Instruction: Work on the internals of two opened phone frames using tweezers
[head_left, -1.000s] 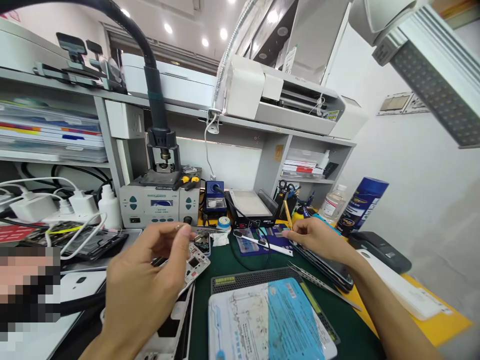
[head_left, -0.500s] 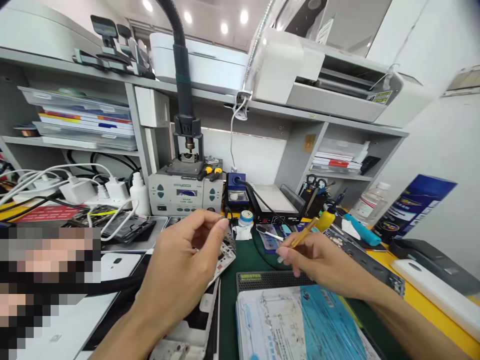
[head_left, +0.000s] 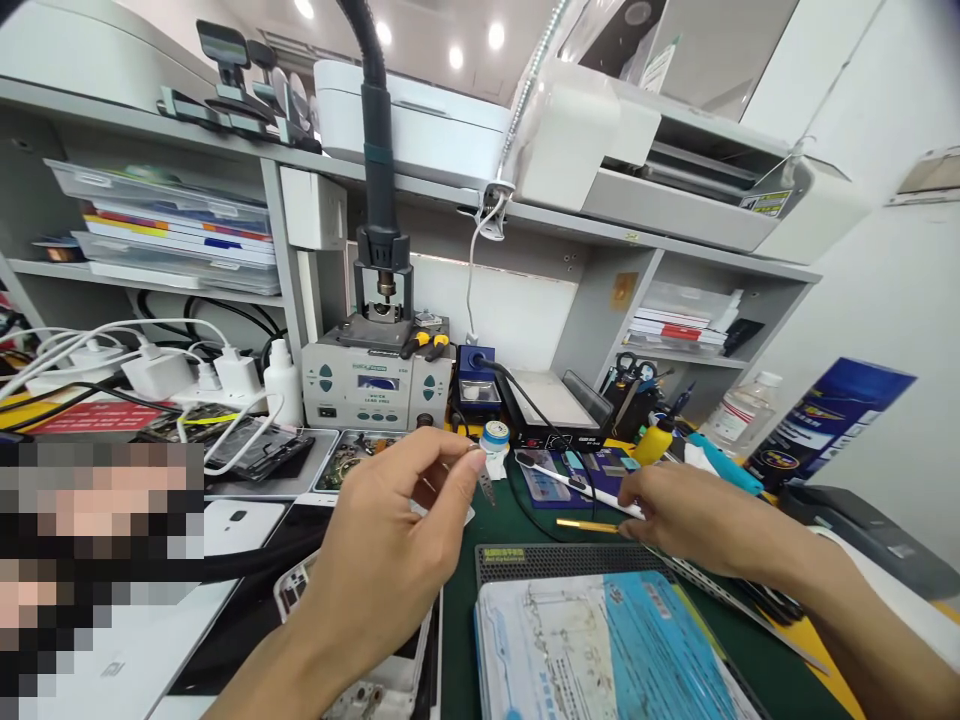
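My left hand [head_left: 397,545] is raised over the bench with thumb and fingers pinched on thin metal tweezers [head_left: 486,487], whose dark tip hangs down over the green mat [head_left: 517,520]. Below it lies a white phone frame [head_left: 367,690]. My right hand [head_left: 679,515] rests low on the mat to the right, fingers curled down. Its fingertips cover the right end of a brass-coloured tool [head_left: 585,524] that lies flat on the mat. A white stick-like tool [head_left: 559,478] lies just behind it.
A blue-and-white printed sheet [head_left: 600,650] lies on a black pad in front. Behind stand a grey hot-air station [head_left: 375,385], a blue solder stand [head_left: 472,375], a heating plate [head_left: 551,405], a small round tin [head_left: 494,435] and a blue can [head_left: 825,420]. Chargers and cables [head_left: 165,375] crowd the left.
My right hand went from holding the brass tool upright like a pen to low on the mat, with the tool lying flat. The left hand's tweezers swung from pointing right to pointing down.
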